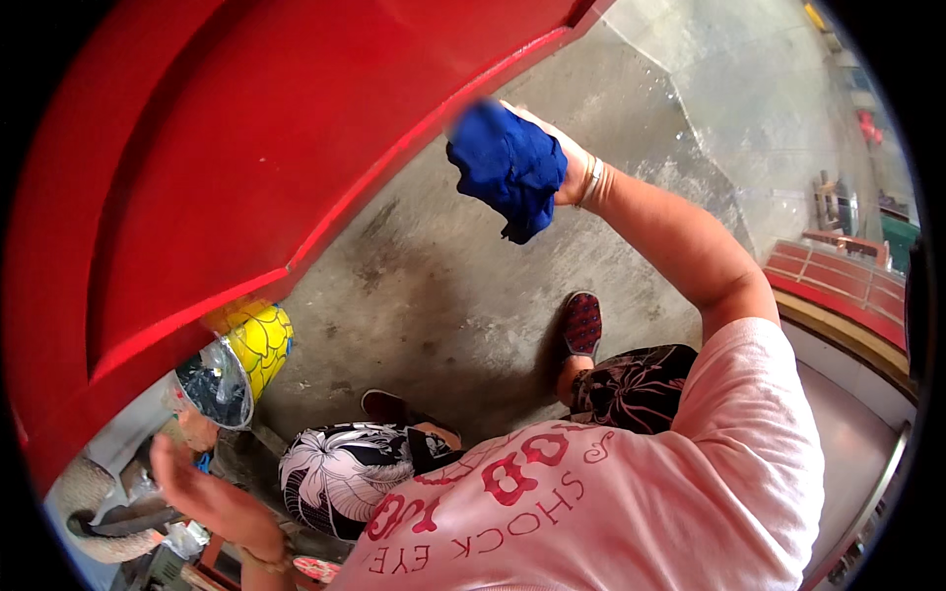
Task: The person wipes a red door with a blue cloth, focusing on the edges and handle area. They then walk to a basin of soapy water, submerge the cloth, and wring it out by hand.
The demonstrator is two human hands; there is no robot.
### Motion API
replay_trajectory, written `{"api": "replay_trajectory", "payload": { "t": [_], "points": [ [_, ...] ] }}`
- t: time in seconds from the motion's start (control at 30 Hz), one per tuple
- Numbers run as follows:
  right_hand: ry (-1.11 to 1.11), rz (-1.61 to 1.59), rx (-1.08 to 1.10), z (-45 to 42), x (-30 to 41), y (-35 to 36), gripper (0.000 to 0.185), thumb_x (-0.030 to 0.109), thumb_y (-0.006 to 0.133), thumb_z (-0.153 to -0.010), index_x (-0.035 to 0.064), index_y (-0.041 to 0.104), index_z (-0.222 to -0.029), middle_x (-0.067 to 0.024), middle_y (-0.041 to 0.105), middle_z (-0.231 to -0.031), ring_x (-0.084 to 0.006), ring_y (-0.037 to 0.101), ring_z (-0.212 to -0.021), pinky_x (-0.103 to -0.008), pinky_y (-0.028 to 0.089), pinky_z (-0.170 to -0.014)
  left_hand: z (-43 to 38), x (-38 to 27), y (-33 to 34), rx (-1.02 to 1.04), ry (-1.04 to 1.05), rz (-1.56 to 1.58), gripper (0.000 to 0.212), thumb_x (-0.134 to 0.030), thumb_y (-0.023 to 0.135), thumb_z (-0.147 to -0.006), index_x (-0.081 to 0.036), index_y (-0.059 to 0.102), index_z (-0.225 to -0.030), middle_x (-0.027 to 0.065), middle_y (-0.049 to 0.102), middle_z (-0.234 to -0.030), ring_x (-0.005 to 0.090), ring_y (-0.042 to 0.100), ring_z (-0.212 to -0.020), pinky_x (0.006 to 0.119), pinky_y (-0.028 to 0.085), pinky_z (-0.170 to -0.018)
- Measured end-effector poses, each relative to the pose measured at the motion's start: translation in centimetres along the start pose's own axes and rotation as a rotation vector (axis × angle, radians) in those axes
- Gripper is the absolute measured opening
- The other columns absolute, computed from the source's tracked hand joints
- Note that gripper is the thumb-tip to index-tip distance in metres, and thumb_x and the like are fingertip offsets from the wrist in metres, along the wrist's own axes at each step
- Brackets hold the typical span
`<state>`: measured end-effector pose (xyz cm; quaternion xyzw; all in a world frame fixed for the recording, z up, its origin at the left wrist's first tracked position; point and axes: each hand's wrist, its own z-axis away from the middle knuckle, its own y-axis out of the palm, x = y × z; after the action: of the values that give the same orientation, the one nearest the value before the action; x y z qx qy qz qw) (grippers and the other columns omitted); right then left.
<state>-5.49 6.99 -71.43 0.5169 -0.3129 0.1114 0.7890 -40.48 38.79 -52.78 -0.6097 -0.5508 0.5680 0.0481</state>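
Observation:
My right hand (573,173) holds a crumpled dark blue cloth (510,166) over the concrete floor, just beside the edge of a glossy red panelled door (318,125). Most of its fingers are hidden by the cloth. A bracelet circles that wrist. At the lower left, my left hand (203,484) is raised with its fingers extended, somewhat blurred, and nothing shows in it. Below the red edge, near this hand, a yellow patterned bin (262,343) lined with a plastic bag stands on the floor.
Mixed clutter (126,510) lies at the lower left, partly blurred. A red tiled ledge (835,273) with a wooden edge runs along the right, beside a pale panel (842,414). Concrete floor (436,295) spreads around my feet. Glass (739,81) seems to stand at the upper right.

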Motion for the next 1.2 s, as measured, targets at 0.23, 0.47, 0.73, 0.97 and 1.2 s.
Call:
{"api": "replay_trajectory", "payload": {
  "t": [0.23,0.47,0.73,0.97,1.2],
  "points": [
    [0.073,-0.516,-0.067,-2.7,-2.4,-0.3,0.048,0.041,0.048,-0.096,0.005,0.051,-0.127,-0.0118,0.059,-0.124,-0.0236,0.059,-0.111,-0.0385,0.046,-0.098,1.1,-1.0,0.6,1.076,0.454,-0.249,0.027,-0.013,0.062,-0.076,-0.006,0.057,-0.102,0.0121,0.054,-0.116,0.035,0.048,-0.108,0.051,0.035,-0.094],
    [0.106,-0.491,-0.105,-1.8,-5.9,3.6,0.05,0.038,0.061,-0.087,0.0083,0.051,-0.126,-0.0094,0.064,-0.112,-0.0211,0.063,-0.096,-0.0359,0.053,-0.079,-2.3,-3.8,4.1,1.245,0.539,0.069,0.026,-0.009,0.068,-0.073,-0.011,0.06,-0.097,0.006,0.057,-0.113,0.0289,0.051,-0.106,0.045,0.04,-0.091],
    [0.257,-0.188,-0.134,8.8,0.2,15.4,0.035,0.029,0.069,-0.078,0.0108,0.06,-0.107,-0.002,0.062,-0.086,-0.0125,0.061,-0.071,-0.0324,0.054,-0.059,0.6,-9.8,5.4,1.361,0.598,0.218,0.015,-0.013,0.07,-0.075,-0.011,0.062,-0.088,0.0061,0.058,-0.108,0.0286,0.049,-0.111,0.043,0.039,-0.093],
    [0.271,0.113,-0.613,26.5,3.6,24.3,0.033,0.026,0.067,-0.075,0.0083,0.059,-0.101,-0.0016,0.061,-0.084,-0.013,0.057,-0.071,-0.0298,0.05,-0.062,4.4,-12.3,1.4,1.535,0.72,-0.053,0.016,-0.018,0.066,-0.078,-0.006,0.06,-0.087,0.0108,0.058,-0.102,0.0307,0.049,-0.109,0.044,0.037,-0.093],
    [0.457,0.406,-1.077,42.0,18.3,29.0,0.045,0.028,0.071,-0.074,0.0094,0.057,-0.113,-0.006,0.064,-0.088,-0.0163,0.061,-0.07,-0.0318,0.053,-0.06,-6.5,-27.5,-0.3,1.379,0.441,-0.178,0.015,-0.024,0.063,-0.082,-0.008,0.063,-0.082,0.012,0.064,-0.088,0.0315,0.059,-0.09,0.043,0.047,-0.082]
  ]
}}
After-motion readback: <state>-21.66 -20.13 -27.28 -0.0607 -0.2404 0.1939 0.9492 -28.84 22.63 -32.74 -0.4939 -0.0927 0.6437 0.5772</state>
